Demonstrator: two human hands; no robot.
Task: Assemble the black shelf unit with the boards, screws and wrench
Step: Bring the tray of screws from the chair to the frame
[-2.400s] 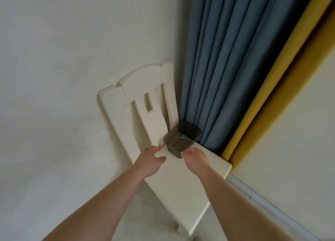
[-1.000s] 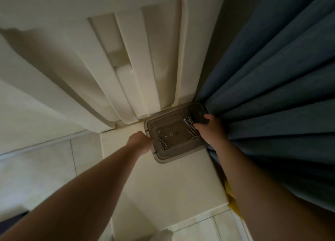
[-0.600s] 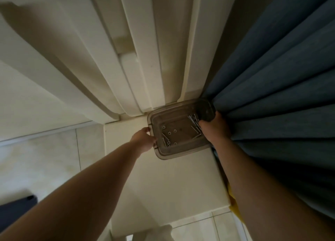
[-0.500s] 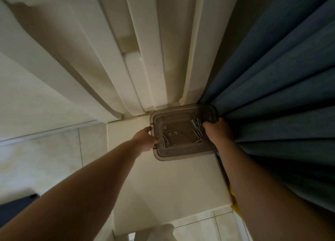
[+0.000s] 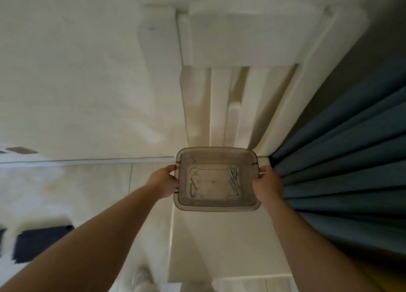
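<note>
Pale wall and tiled floor form the background. A translucent grey tray is gripped at its short sides, the left hand and right hand having fingers curled round the rim. Between the fingers, screws are seen loose on the tray bottom. Beyond the fingers, a white chair and blue curtain are shown. Assembly is judged not begun: a dark board-like piece lies well apart, no wrench visible.
</note>
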